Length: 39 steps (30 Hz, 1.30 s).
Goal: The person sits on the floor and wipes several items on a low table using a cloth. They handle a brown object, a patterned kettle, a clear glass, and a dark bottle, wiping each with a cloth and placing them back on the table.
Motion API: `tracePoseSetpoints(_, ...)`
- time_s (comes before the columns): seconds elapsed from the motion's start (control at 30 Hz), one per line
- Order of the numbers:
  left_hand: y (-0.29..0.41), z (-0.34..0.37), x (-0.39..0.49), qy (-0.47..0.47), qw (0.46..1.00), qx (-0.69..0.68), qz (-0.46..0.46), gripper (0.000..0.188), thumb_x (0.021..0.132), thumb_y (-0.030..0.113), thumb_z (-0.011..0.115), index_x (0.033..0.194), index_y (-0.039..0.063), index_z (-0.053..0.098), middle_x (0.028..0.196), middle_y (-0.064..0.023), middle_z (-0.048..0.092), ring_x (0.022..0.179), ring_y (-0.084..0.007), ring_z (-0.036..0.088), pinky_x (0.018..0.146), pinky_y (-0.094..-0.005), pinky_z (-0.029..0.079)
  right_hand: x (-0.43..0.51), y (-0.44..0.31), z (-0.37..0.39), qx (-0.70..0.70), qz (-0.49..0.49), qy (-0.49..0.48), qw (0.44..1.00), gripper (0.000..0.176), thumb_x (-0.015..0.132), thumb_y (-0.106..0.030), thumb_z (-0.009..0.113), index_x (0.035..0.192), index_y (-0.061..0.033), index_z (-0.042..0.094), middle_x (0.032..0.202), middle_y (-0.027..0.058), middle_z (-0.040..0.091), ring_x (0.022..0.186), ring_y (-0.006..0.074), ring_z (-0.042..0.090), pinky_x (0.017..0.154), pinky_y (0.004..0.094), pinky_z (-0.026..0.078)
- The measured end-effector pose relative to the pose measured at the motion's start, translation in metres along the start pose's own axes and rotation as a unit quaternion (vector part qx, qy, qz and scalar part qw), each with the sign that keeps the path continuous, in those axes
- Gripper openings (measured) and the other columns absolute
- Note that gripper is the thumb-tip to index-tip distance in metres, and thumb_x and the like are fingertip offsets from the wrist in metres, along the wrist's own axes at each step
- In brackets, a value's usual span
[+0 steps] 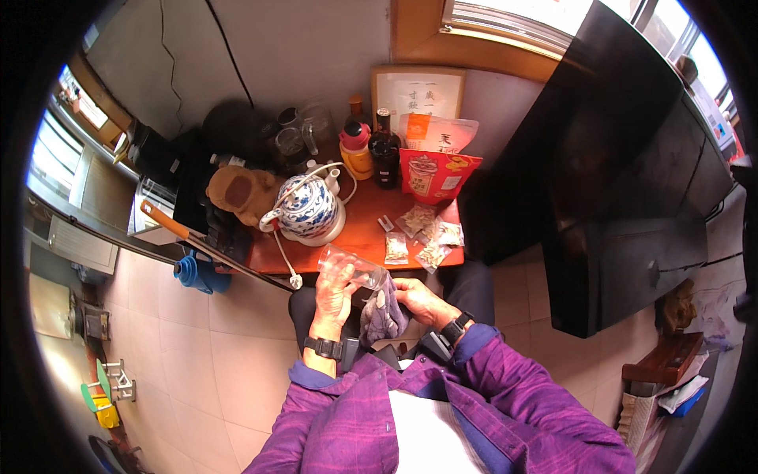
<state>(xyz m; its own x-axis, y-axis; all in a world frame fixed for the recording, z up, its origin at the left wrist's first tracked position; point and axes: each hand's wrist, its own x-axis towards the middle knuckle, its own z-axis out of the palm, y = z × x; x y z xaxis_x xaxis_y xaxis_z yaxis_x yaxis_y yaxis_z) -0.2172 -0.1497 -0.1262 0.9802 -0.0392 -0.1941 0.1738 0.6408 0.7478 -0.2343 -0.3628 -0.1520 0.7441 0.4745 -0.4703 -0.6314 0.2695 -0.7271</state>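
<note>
My left hand (pixel 334 294) grips a clear drinking glass (pixel 355 266), tilted on its side just past the table's near edge. A purple-grey cloth (pixel 386 317) hangs from my right hand (pixel 424 301), against the base end of the glass. Beyond the glass, a blue-and-white porcelain kettle (pixel 306 207) sits on a white base on the red wooden table (pixel 362 220). To its right lie several small clear packets, among them one packet (pixel 396 248) of pale dried pieces. Part of the cloth hides the fingertips of my right hand.
A red pouch (pixel 437 176), a dark bottle (pixel 385 155) and a yellow flask (pixel 355 161) stand at the table's back. Left of the kettle sits a brown plush toy (pixel 237 192). A white plug (pixel 295 281) hangs over the edge. A blue thermos jug (pixel 201 272) stands on the floor.
</note>
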Motion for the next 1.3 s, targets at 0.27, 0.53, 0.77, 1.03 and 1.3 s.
tracePoseSetpoints(0.27, 0.003, 0.011, -0.001, -0.1, 0.988, -0.036, -0.11, 0.045, 0.093, 0.026, 0.08, 0.126, 0.002, 0.061, 0.119, -0.0153, 0.071, 0.112, -0.0309, 0.07, 0.098, -0.0494, 0.058, 0.003, 0.005, -0.003, 0.013, -0.042, 0.037, 0.998, 0.033, 0.095, -0.003, 0.066, 0.128, -0.0008, 0.07, 0.117, 0.004, 0.073, 0.104, 0.0141, 0.067, 0.096, 0.0313, 0.053)
tracePoseSetpoints(0.53, -0.006, 0.009, -0.004, -0.074, 0.98, 0.01, -0.185, 0.041, 0.095, 0.026, 0.077, 0.124, 0.001, 0.064, 0.113, -0.0149, 0.072, 0.107, -0.0295, 0.072, 0.086, -0.046, 0.062, -0.003, -0.007, -0.028, 0.021, -0.107, 0.05, 0.993, 0.03, 0.097, -0.006, 0.067, 0.127, -0.0004, 0.07, 0.119, 0.0035, 0.072, 0.109, 0.0145, 0.067, 0.101, 0.032, 0.051)
tracePoseSetpoints(0.77, -0.001, 0.002, -0.006, -0.022, 0.98, 0.103, -0.168, 0.038, 0.092, 0.021, 0.08, 0.12, 0.003, 0.062, 0.11, -0.0133, 0.072, 0.105, -0.0281, 0.073, 0.078, -0.0461, 0.064, 0.002, -0.031, -0.05, 0.096, -0.176, 0.149, 0.968, 0.026, 0.099, -0.007, 0.065, 0.124, -0.0016, 0.07, 0.114, 0.0039, 0.073, 0.103, 0.0163, 0.069, 0.096, 0.0318, 0.055)
tracePoseSetpoints(1.03, 0.006, 0.0, 0.003, 0.066, 0.975, 0.172, -0.124, 0.04, 0.09, 0.021, 0.082, 0.121, 0.008, 0.059, 0.11, -0.0079, 0.072, 0.108, -0.0219, 0.07, 0.084, -0.043, 0.06, 0.017, -0.051, -0.086, -0.264, -0.203, 0.325, 0.885, 0.04, 0.085, -0.009, 0.06, 0.122, 0.0025, 0.069, 0.108, 0.018, 0.075, 0.101, 0.0288, 0.071, 0.091, 0.0361, 0.055)
tracePoseSetpoints(1.3, 0.011, 0.005, 0.011, 0.089, 0.975, 0.163, -0.124, 0.051, 0.085, 0.016, 0.087, 0.126, 0.008, 0.059, 0.114, -0.0062, 0.068, 0.105, -0.0202, 0.069, 0.081, -0.0346, 0.059, 0.051, -0.028, -0.112, -0.443, -0.199, 0.344, 0.804, 0.041, 0.085, -0.014, 0.062, 0.122, 0.001, 0.07, 0.114, 0.0287, 0.073, 0.112, 0.0423, 0.069, 0.101, 0.0457, 0.053)
